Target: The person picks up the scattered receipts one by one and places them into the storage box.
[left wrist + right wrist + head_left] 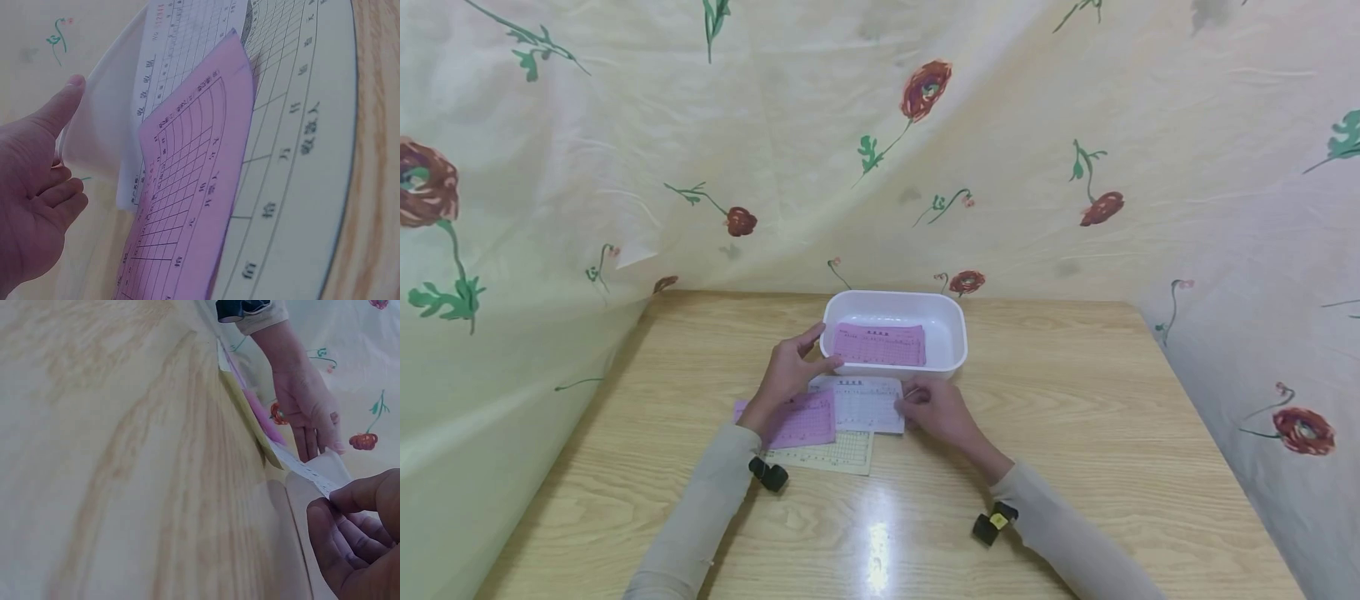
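Observation:
A white receipt slip (861, 404), printed with a grid, lies in front of a white plastic basin (957, 367). My right hand (938, 408) pinches its right edge between thumb and fingers, which the right wrist view (359, 531) also shows. At the basin's front left corner, my left hand (790, 367) holds the rim, thumb in front and fingers along the side. Under the left wrist is a pink slip (805, 418), overlapping the white one and a pale yellow slip (838, 452). Another pink slip (880, 344) rests inside the basin.
The slips and basin stand on a wood-grain table (1075, 417). A flower-printed cloth (820, 150) hangs behind the table and along both sides. Each wrist wears a small black camera (769, 473).

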{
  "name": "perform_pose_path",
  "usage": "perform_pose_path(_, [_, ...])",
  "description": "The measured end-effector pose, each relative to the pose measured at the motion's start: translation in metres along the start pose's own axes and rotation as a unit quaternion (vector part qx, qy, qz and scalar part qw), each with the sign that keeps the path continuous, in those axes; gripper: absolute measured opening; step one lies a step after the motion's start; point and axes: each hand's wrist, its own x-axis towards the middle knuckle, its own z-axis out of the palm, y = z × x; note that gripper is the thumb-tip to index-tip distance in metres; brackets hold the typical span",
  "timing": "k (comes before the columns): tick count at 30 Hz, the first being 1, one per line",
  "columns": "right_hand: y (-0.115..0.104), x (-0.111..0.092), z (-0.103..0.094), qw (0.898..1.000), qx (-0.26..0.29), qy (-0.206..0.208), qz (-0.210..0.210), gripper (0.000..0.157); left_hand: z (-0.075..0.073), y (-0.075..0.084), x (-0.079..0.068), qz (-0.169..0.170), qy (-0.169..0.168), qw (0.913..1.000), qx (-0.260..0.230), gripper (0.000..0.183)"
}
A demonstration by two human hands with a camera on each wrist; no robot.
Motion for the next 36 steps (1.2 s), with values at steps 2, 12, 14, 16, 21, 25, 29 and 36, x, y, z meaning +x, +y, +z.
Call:
perform_pose_path(2, [-0.002,-0.001,-0.002,1.0,-0.01,0.01,0.0,0.016,0.0,0.0,0.0,0.001,0.001,1.0,0.001,0.089])
perform_pose_path(12, [-0.005,-0.008,-0.017,0.999,-0.032,0.031,0.016,0.017,0.0,0.0,0.001,0.012,0.003,0.9999,0.001,0.086])
perform_pose_path(14, [-0.005,-0.01,-0.02,0.999,-0.031,0.031,0.015,0.018,0.001,0.001,0.0,0.012,0.003,0.9999,0.0,0.086])
perform_pose_path(16, [-0.006,-0.013,-0.024,0.999,-0.032,0.03,0.014,0.019,0.001,0.001,0.0,0.012,0.003,0.9999,-0.002,0.086])
perform_pose_path(21, [-0.006,-0.019,-0.034,0.998,-0.046,0.035,0.01,0.021,0.001,0.001,0.0,0.016,0.004,0.9998,-0.01,0.084])
perform_pose_path(25, [-0.004,-0.025,-0.041,0.998,-0.044,0.042,0.004,0.019,0.001,0.001,0.001,0.019,0.003,0.9997,-0.013,0.082])
perform_pose_path(29, [-0.002,-0.029,-0.047,0.999,-0.025,0.04,-0.01,0.016,0.0,0.002,0.001,0.014,0.004,0.9998,-0.012,0.081])
perform_pose_path(36, [-0.002,-0.035,-0.059,0.998,-0.023,0.037,-0.039,0.012,0.0,0.001,0.001,0.014,0.0,0.9998,-0.014,0.084])
